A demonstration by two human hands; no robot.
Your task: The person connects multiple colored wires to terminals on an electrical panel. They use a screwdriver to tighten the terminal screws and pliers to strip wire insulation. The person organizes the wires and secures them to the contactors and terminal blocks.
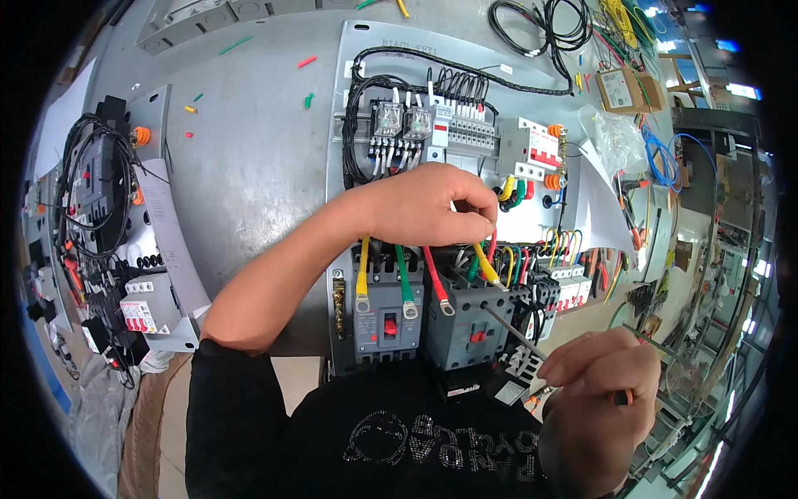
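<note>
A yellow insulated wire is pinched between the closed thumb and forefinger of the left hand, and its pale end is held over the upper part of a grey box-shaped circuit breaker with a red toggle. A screwdriver with a thin metal shaft is gripped in the curled fingers of the right hand; its tip is directed at the breaker's upper part, but whether contact is made cannot be told. To the left, a second grey circuit breaker is overhung by yellow, green and red wires, each finished with a metal ring lug. Farther up the same pale metal plate, two clear-cased relays and a white breaker with red toggles are mounted. The plate is carried by a grey metal worktop, on which small coloured sleeve pieces are scattered.
</note>
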